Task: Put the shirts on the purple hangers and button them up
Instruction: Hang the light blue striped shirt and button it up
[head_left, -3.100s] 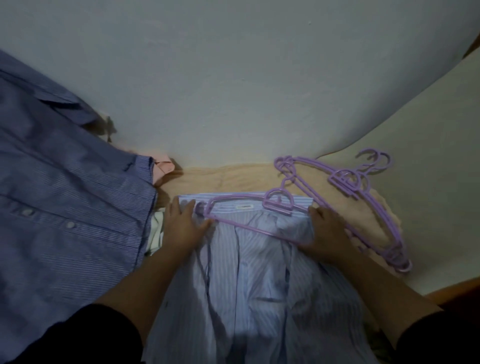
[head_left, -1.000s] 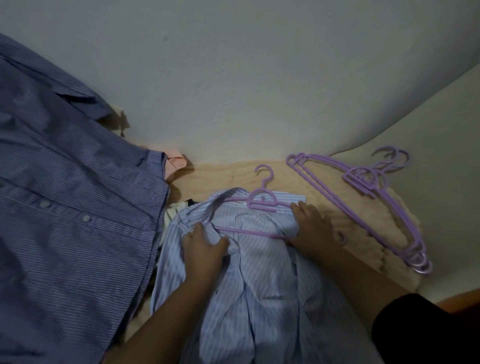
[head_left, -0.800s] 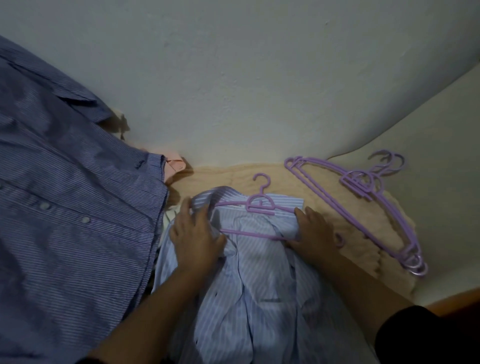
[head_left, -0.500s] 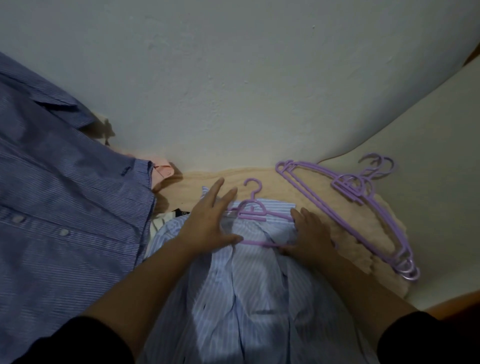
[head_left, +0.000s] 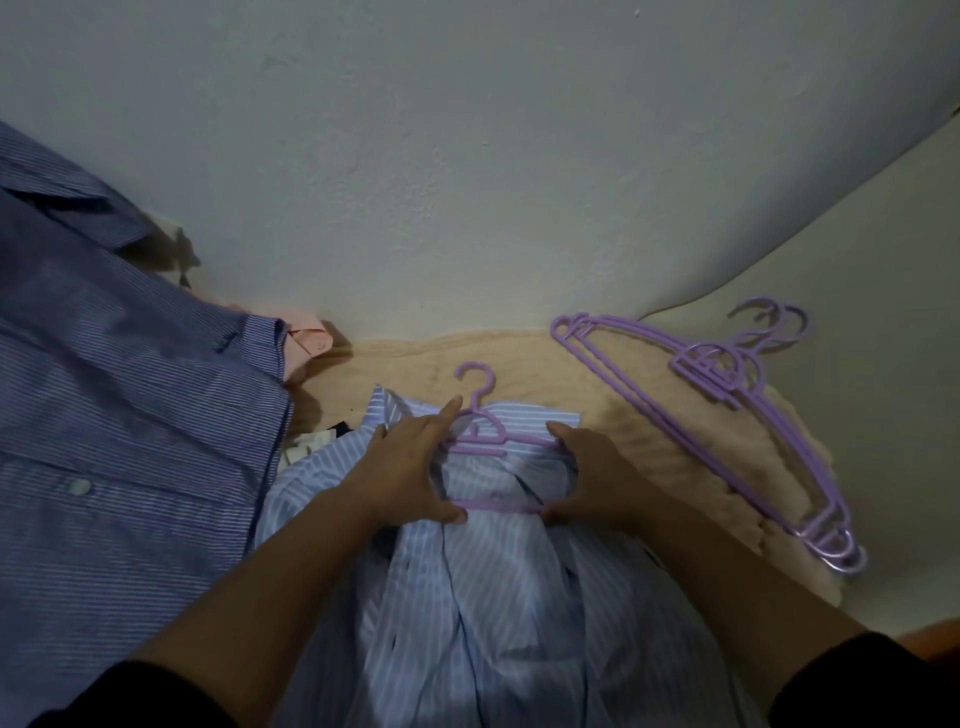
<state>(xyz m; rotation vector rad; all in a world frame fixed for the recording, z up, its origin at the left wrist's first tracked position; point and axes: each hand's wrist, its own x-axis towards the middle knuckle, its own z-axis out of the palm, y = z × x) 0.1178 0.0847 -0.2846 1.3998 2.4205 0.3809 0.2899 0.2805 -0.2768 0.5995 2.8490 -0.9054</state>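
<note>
We have the light blue striped shirt (head_left: 498, 597) lying open in front of us on the beige blanket (head_left: 644, 447), with one purple hanger (head_left: 480, 439) tucked inside its collar. Our left hand (head_left: 410, 467) rests on the left shoulder, fingers straight over the hanger's neck and thumb on the lower bar, while our right hand (head_left: 587, 475) grips the fabric and bar at the right shoulder. The spare purple hangers (head_left: 727, 415) lie stacked to the right, and a darker blue striped shirt (head_left: 119, 441) lies at left.

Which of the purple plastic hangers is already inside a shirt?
The single purple plastic hanger inside the light blue striped shirt, between both hands. The other stacked purple hangers lie bare on the beige towel to the right.
</note>
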